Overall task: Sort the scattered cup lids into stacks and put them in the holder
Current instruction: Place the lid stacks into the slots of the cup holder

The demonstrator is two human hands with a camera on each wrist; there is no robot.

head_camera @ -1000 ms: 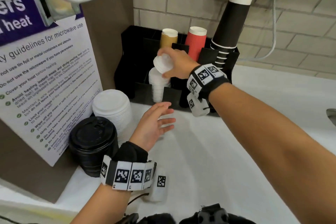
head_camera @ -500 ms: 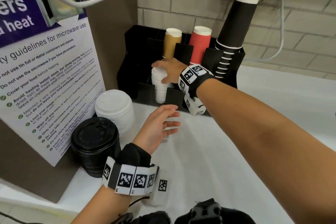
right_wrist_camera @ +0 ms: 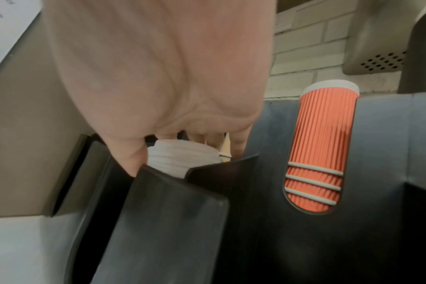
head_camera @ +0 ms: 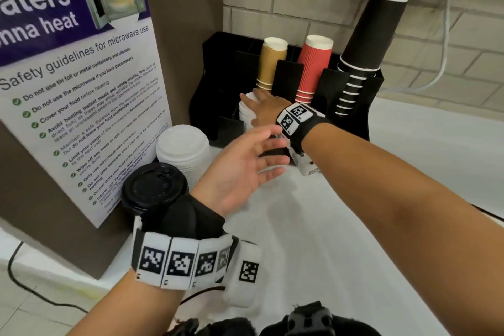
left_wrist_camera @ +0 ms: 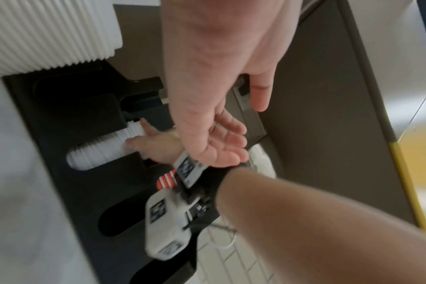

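**Head camera: small white lids go into the holder**

Head view shows the right hand on top of the small white lid stack. That stack stands in a front slot of the black holder, at the far side of the white counter. This looks like the putting-in step: the small lids are being pushed down so they sit well in their slot. From the right wrist view, the thumb and fingers reach down around the top of the stack. I cannot tell if they squeeze it or just press on it.

The left hand hovers palm up above the counter, near the holder. Its fingers are spread and loose, and it holds nothing.

Two more stacks wait on the left, outside the holder. The big white lid stack stands just left of the holder. The black lid stack stands nearer, touching it or just beside it.

Next, I think, the right hand should let go and lift away. Then one hand can take the big white stack. It is tall, so it may need a hand at the bottom and a hand on top. If it tips, the lids will slide apart. It also needs a slot wide enough.

The right arm is stretched far forward. The left arm is bent and nearer.
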